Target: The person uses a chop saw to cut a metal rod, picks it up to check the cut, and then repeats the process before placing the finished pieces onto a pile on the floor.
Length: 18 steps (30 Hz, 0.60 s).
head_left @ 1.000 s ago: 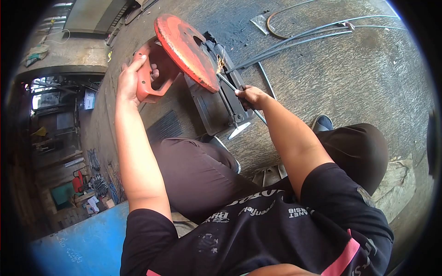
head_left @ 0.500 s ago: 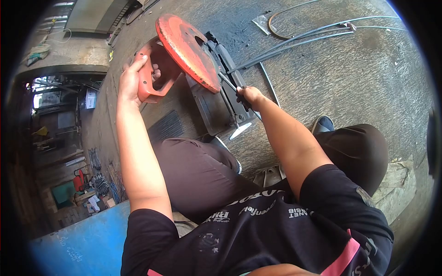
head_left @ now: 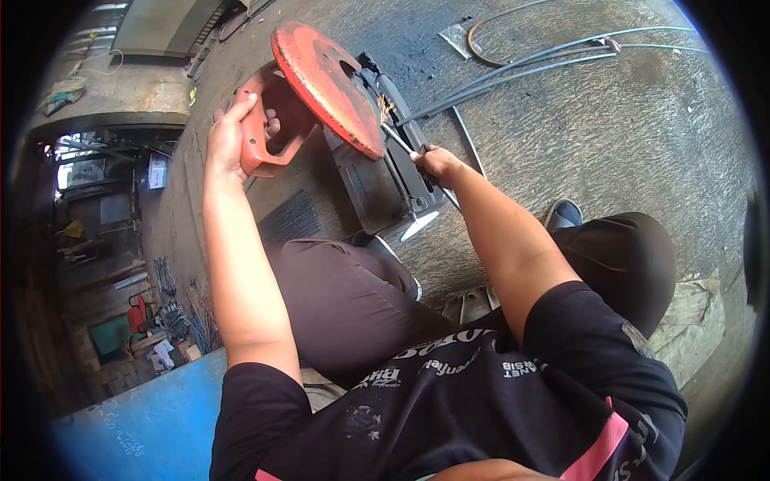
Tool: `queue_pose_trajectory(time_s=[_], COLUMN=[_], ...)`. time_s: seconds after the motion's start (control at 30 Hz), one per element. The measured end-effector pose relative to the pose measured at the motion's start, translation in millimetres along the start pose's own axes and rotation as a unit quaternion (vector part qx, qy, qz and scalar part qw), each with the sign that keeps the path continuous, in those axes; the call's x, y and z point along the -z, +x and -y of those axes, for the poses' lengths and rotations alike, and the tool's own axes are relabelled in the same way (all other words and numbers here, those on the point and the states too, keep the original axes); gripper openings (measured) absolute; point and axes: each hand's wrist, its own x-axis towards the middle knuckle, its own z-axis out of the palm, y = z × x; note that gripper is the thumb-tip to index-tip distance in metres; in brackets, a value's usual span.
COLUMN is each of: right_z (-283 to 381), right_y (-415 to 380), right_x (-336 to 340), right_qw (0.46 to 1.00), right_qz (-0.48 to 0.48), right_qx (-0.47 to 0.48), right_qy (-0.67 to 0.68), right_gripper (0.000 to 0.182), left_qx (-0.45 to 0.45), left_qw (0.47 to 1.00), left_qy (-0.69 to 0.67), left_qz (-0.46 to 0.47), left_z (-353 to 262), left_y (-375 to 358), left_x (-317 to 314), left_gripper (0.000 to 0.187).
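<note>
My left hand (head_left: 229,138) is wrapped round the orange handle (head_left: 255,132) of a cut-off saw, with the thumb on top. The round orange blade guard (head_left: 325,88) tilts over the saw's dark base (head_left: 365,188). In my right hand (head_left: 437,163), closed, is a thin metal rod (head_left: 399,139) that slants up to the guard's lower right edge. Small orange sparks (head_left: 385,108) show at the rod's far end. The guard hides the blade.
Long metal rods (head_left: 513,74) run from the saw towards the upper right across the floor. A crank handle (head_left: 419,227) sticks out near my knees. Dark short rods (head_left: 289,218) lie left of the base. A blue panel (head_left: 148,421) stands at lower left.
Sparks have appeared at the rod's end beside the guard. My right hand and the rod have shifted very slightly; my left hand stays on the handle.
</note>
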Motion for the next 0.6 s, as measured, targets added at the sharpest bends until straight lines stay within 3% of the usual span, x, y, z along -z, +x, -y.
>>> queue_pose_trajectory(time_s=[0.33,0.4,0.5,0.6], right_z=[2,-3,-10,-11], right_y=[1,2,6,7], right_x=[-1,2,-2,-3], right_qw=[1.000,1.000,0.997,0.998], right_qz=[-0.018,0.002,-0.021,-0.016], right_qx=[0.009,0.000,-0.025,-0.023], right_qy=[-0.010,-0.002,0.072,0.060], right_gripper=[0.024,0.035,0.035,0.038], left_qx=[0.001,0.001,0.000,0.002], left_qw=[1.000,1.000,1.000,1.000], left_qy=[-0.002,-0.010,-0.012,-0.011], left_qz=[0.005,0.003,0.007,0.006], left_z=[0,1,1,1], left_y=[0,1,1,1], left_x=[0,1,2,2], left_gripper=[0.043,0.045,0.047,0.047])
